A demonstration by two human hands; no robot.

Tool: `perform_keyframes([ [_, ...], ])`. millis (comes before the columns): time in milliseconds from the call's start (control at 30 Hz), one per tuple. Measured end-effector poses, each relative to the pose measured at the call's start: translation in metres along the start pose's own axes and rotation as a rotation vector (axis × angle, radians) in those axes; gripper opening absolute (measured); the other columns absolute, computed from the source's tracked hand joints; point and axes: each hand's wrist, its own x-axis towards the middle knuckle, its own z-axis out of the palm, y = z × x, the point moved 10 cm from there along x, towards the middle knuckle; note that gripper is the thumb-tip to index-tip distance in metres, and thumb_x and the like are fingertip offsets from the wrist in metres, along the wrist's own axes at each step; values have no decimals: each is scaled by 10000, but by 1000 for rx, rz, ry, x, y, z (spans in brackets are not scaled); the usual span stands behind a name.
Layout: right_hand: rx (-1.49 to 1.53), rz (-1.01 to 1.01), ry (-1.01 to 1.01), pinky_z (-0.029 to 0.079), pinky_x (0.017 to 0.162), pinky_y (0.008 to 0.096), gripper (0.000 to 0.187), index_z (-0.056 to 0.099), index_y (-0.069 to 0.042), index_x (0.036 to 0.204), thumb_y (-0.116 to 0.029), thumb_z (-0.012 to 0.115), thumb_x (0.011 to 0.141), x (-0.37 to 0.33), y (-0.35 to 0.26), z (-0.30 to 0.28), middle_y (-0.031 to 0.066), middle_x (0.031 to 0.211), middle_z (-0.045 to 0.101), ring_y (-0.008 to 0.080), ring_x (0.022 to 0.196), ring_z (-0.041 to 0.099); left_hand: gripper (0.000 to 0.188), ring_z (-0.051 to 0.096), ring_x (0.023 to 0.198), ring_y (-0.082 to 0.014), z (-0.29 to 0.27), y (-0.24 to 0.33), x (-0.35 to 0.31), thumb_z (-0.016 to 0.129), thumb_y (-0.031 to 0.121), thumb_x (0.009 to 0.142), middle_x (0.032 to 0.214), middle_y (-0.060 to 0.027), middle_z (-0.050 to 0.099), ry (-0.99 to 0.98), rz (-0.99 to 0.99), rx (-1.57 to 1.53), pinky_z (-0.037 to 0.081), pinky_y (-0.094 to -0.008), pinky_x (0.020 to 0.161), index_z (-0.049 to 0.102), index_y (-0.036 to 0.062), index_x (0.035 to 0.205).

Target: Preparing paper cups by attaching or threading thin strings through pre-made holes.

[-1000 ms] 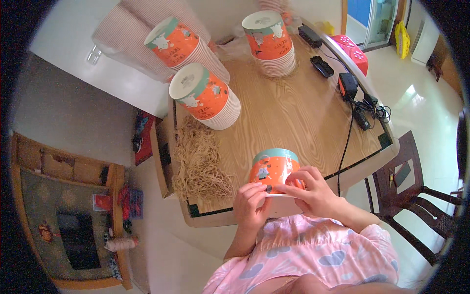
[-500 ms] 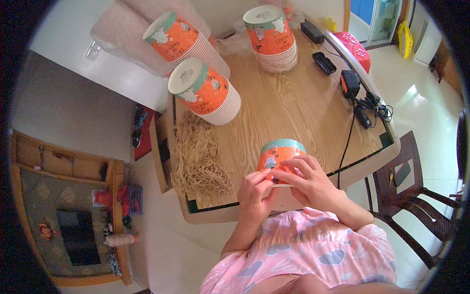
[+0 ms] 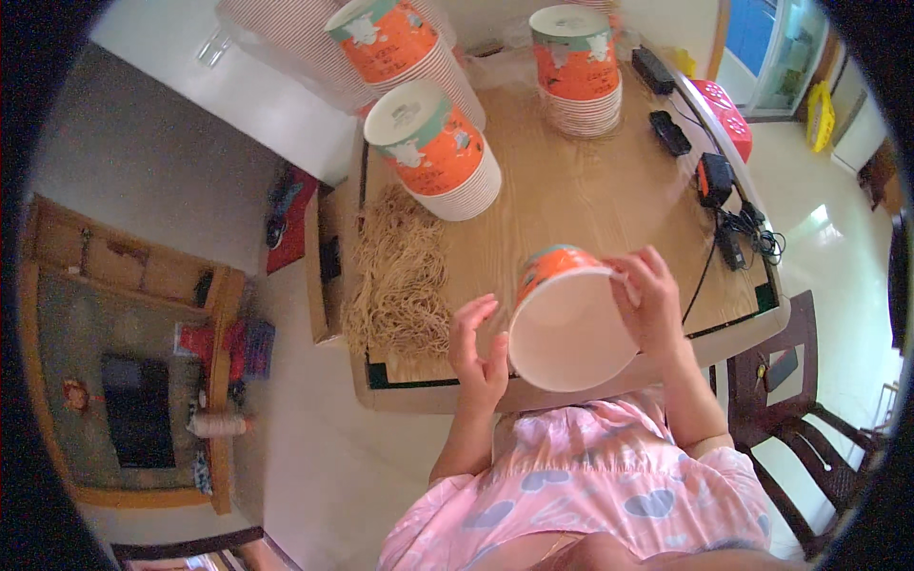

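Observation:
A paper bucket [image 3: 573, 333], orange outside with a green band, is tipped at the table's near edge so its white inside faces me. My right hand [image 3: 652, 303] grips its rim on the right side, thumb reaching over the rim. To the left of the bucket, my left hand [image 3: 479, 350] is held with thumb and fingers apart and nothing in it. A heap of tan raffia-like strands [image 3: 400, 276] lies on the table just beyond my left hand.
Upside-down stacks of matching buckets stand at the far left [image 3: 433, 157] and far middle [image 3: 576, 81]. Along the table's right edge lie black adapters and cables [image 3: 743, 228]. A dark wooden chair [image 3: 785, 381] stands at the right, and a red stool [image 3: 724, 119] farther back.
The bucket has been tilted so its open mouth now faces me. My left hand has come off it and spread its fingers, while my right hand has moved to its right rim.

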Motion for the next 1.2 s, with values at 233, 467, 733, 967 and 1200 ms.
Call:
perform_keyframes([
  [233,-209,46,-158,454,707,401,257,579,-101,1002,-29,524,761,51,29,23,135,872,538,336,833,546,153,558,848,-195,-56,-58,-40,582,14,793,926,-93,573,151,-198,320,451,-284,746,556,13,943],
  [467,-323,108,-199,455,764,389,320,562,-111,1058,-31,554,749,57,33,15,125,933,549,318,886,549,93,549,790,-201,-81,-97,-54,606,51,783,844,-69,572,105,-367,458,452,-296,701,606,38,875],
  [733,-138,-124,219,436,813,313,259,609,-51,963,59,575,732,19,-28,-49,109,990,557,249,938,547,131,523,779,-259,-13,-93,1,625,51,729,855,-97,524,-233,-114,916,430,-336,721,600,27,855],
  [967,-29,-138,168,455,740,301,195,624,-16,878,89,568,724,-11,-41,-55,126,903,565,234,850,565,66,532,737,-211,-46,-66,51,627,78,740,744,-69,553,-311,-190,438,430,-328,695,575,42,757],
  [1200,70,-163,157,457,721,297,195,620,-10,876,92,560,721,-11,-48,-45,125,892,565,227,830,566,75,552,760,-117,-179,46,159,566,110,831,772,-43,599,170,-116,-37,431,-246,730,561,38,811],
])
